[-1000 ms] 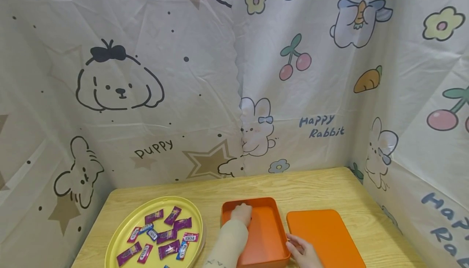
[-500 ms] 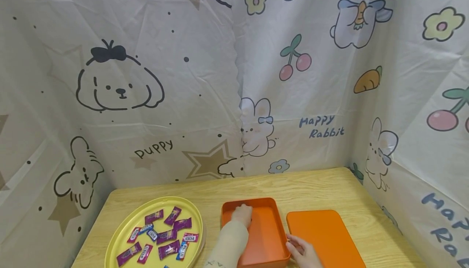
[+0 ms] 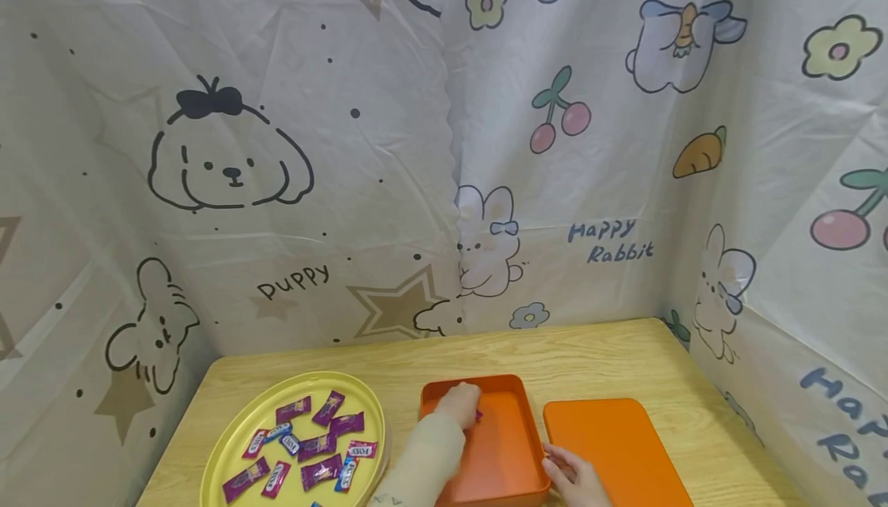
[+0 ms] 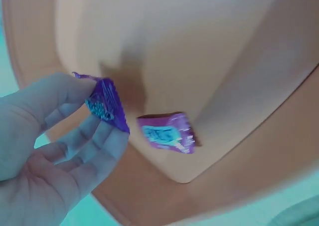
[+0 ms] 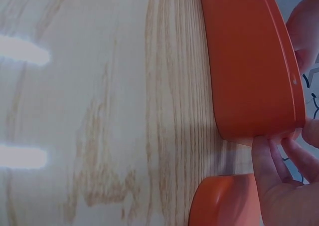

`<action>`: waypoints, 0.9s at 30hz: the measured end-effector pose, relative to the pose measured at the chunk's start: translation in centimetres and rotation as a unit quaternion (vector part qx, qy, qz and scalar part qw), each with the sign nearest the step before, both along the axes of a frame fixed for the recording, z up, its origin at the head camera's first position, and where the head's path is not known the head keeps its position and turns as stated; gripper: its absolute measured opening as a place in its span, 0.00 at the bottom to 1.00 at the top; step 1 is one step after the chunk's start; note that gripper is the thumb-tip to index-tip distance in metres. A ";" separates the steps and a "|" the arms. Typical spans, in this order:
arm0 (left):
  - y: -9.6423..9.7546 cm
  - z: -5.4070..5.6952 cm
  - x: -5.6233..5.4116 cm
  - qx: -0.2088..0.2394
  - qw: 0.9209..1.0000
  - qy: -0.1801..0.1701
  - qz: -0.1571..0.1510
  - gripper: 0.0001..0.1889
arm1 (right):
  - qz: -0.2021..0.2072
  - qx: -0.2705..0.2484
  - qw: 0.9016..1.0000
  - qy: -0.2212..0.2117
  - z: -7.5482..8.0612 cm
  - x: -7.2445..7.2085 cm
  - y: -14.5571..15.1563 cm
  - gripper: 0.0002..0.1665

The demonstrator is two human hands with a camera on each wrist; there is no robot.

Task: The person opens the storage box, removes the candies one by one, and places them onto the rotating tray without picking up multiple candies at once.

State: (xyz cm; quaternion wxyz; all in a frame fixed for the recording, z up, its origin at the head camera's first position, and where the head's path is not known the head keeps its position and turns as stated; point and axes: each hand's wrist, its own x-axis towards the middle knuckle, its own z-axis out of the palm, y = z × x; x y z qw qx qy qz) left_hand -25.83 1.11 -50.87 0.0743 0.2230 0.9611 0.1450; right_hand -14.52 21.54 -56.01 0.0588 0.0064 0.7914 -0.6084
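In the left wrist view, my left hand (image 4: 65, 141) pinches a purple-wrapped candy (image 4: 106, 102) between thumb and fingertips. It is inside the open orange box (image 3: 502, 445), near the far left corner in the head view. Another purple candy (image 4: 167, 132) lies on the box floor close to that corner, just beyond the held one. My right hand (image 3: 577, 478) holds the box at its right side. Its fingers (image 5: 266, 158) bear on the outer wall at a corner, and the thumb is up by the rim.
Left of the box stands a round yellow tray (image 3: 232, 445) with several purple, blue and pink wrapped candies. An orange lid (image 3: 613, 445) lies flat to the right. All rest on a wooden table (image 3: 569, 357) enclosed by a printed curtain (image 3: 388, 145).
My left hand has shifted slightly within the box, and a purple bit of wrapper now shows beside its fingers. The right hand keeps its place at the box.
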 end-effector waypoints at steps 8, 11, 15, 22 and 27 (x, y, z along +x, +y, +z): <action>-0.7 2.6 0.7 0.064 0.995 -0.072 -0.027 0.09 | -0.004 -0.005 1.000 -0.008 0.1 0.0 -0.1 0.29; -1.3 3.0 0.9 0.073 0.994 -0.069 -0.037 0.09 | 0.002 -0.009 1.000 -0.010 0.1 0.0 0.0 0.30; -2.5 3.5 1.0 0.076 0.995 -0.041 -0.046 0.09 | 0.002 -0.011 1.000 -0.012 0.0 0.0 0.0 0.30; -5.8 4.3 1.9 0.096 0.992 0.038 -0.075 0.13 | -0.002 -0.011 1.000 -0.028 -0.1 -0.1 0.0 0.33; -8.5 4.8 2.7 0.114 0.990 0.043 -0.076 0.12 | -0.001 -0.013 0.999 -0.033 0.0 -0.1 0.1 0.34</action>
